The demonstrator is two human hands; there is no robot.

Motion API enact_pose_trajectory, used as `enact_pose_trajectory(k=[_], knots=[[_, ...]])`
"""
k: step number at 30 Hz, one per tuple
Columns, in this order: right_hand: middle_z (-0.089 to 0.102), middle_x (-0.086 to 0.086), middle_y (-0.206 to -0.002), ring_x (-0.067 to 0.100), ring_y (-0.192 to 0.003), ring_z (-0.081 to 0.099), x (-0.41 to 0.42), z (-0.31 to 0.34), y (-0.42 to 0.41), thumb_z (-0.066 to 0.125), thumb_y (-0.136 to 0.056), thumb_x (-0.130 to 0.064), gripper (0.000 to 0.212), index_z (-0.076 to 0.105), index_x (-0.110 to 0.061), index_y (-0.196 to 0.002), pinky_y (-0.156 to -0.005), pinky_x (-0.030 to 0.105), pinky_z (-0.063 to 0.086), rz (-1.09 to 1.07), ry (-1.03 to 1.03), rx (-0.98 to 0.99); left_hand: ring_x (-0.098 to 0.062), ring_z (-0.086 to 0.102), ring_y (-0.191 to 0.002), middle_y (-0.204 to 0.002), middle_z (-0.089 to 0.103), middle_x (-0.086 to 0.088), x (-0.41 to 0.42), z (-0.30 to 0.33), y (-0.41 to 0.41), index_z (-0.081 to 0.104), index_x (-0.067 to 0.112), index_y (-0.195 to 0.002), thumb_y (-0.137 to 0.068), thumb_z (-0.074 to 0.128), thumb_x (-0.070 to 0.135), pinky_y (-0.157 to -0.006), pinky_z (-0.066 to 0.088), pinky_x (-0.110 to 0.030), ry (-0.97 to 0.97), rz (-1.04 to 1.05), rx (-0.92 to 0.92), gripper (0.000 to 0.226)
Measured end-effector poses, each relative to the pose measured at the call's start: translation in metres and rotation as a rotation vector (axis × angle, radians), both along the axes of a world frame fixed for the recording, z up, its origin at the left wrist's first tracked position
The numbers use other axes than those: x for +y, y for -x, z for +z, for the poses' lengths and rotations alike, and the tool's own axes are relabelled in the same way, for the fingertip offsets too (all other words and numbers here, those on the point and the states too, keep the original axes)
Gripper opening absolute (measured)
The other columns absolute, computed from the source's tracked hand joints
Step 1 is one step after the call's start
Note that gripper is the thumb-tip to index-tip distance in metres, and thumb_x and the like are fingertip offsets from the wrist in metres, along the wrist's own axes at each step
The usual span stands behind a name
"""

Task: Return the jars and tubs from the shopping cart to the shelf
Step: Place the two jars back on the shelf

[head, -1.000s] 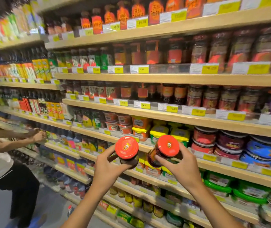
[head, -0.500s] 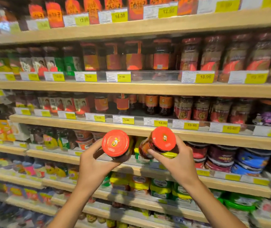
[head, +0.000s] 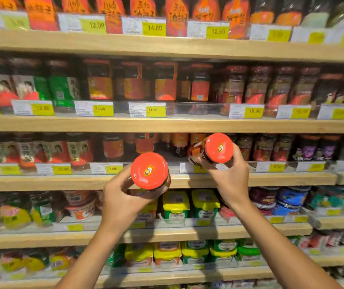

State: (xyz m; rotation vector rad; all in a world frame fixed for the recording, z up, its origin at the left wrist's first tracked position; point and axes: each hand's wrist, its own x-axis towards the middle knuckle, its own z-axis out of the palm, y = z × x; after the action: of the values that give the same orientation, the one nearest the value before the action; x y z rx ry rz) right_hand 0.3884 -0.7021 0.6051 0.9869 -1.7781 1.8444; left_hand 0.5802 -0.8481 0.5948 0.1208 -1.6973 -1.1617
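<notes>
Wooden shelves (head: 166, 126) fill the frame, packed with jars, tubs and yellow price tags (head: 155, 110). At centre, the left hand (head: 123, 203) grips a red-lidded jar (head: 149, 174), its lid facing the camera, in front of the edge of the third shelf board from the top. Right of centre and slightly higher, the right hand (head: 232, 180) grips a second red-lidded jar (head: 212, 149), tilted with its base toward the row of dark jars (head: 179, 147) on that shelf.
</notes>
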Motion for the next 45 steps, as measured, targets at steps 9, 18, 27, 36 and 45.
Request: enact_pose_trajectory(k=[9,18,27,36,45], knots=[[0.069,-0.011,-0.111,0.005,-0.103,0.065,-0.021,-0.001,0.023,0.088,-0.071,-0.04,0.076,0.055,-0.017,-0.135,-0.087,0.013,0.047,-0.092,-0.07,0.091,-0.002,0.068,-0.097,-0.097,0.073,0.022,-0.005,0.004,0.002,0.069,0.056,-0.096,-0.049,0.092,0.035,-0.076,0.05,-0.01,0.048,-0.003,0.008,0.055],[0.07,-0.004,-0.116,0.011,-0.105,0.063,-0.031,-0.008,0.047,0.085,-0.073,-0.045,0.077,0.051,-0.017,-0.137,-0.086,0.025,0.052,-0.108,-0.227,0.163,-0.002,0.067,-0.096,-0.097,0.073,0.023,-0.001,0.006,0.01,0.069,0.057,-0.095,-0.054,0.09,0.031,-0.079,0.05,-0.01,0.086,0.04,0.042,0.053],[0.071,-0.001,-0.084,0.017,-0.079,0.064,-0.047,0.002,0.067,0.082,-0.073,-0.055,0.051,0.064,-0.01,-0.089,-0.068,0.037,0.052,-0.205,-0.382,0.026,-0.005,0.069,-0.096,-0.101,0.074,0.014,0.003,-0.001,0.013,0.071,0.033,-0.103,-0.054,0.091,0.026,-0.078,0.051,-0.013,0.062,0.045,0.021,0.054],[0.062,0.022,-0.117,0.04,-0.112,0.057,-0.066,0.034,0.071,0.05,-0.09,-0.07,0.073,0.053,-0.005,-0.122,-0.081,0.042,0.043,-0.31,-0.787,0.012,-0.008,0.069,-0.096,-0.101,0.074,0.009,0.002,-0.008,0.019,0.071,0.028,-0.105,-0.053,0.091,0.032,-0.074,0.051,-0.013,0.008,0.044,0.006,0.056],[0.062,0.013,-0.08,0.041,-0.089,0.063,-0.054,0.03,0.057,0.063,-0.083,-0.068,0.064,0.054,-0.005,-0.08,-0.065,0.037,0.041,-0.31,-0.786,0.003,-0.011,0.064,-0.109,-0.113,0.07,0.008,-0.008,0.003,0.033,0.071,0.021,-0.112,-0.058,0.093,0.027,-0.085,0.05,-0.017,0.094,0.095,0.044,0.059]])
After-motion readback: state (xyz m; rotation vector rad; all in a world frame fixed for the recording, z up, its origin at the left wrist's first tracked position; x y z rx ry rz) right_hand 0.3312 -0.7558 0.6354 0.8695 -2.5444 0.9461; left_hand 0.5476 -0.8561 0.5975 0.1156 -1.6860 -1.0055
